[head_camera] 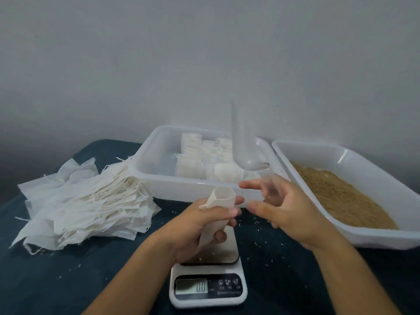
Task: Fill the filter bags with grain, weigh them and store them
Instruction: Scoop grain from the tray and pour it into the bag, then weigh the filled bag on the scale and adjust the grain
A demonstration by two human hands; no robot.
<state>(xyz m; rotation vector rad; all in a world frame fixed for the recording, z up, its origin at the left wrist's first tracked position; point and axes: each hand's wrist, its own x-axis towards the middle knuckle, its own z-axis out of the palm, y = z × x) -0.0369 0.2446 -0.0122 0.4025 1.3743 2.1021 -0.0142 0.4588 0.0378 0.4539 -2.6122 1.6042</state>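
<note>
A: Item one, filter bag [217, 214]. Location?

B: Held upright in the left hand [200, 233], fingers curled round its body, mouth pinched open at the top. It hangs above the steel platter of the scale [208, 283], not resting on it. Display appears to read zero.

A: Item two, right hand [284, 210]?

B: Just beside the bag's mouth, fingers curled round the handle of a clear plastic scoop [244, 151]. The scoop's bowl is tipped up and blurred; whether any grain remains in it cannot be told.

A: Item three, grain [341, 196]?

B: Brown, heaped in the white tray [386, 237] at right. Loose kernels lie scattered on the dark cloth [68, 280] around the scale.

A: Stores?

B: Filled bags [209, 158] stand in rows in the clear tub [181, 189] behind the hands. Pile of empty bags [86, 201], strings trailing, at left.

A: Risks, as judged?

B: One, the bag is soft and its mouth narrow; a loosened grip could let it fold shut and send grain onto the cloth, as the stray kernels suggest. Two, the scoop is wider than the opening, so a fast pour would likely overshoot. Three, kernels dropping on the platter would falsify the weight. Four, a forearm brushing the scale could disturb its zero
</note>
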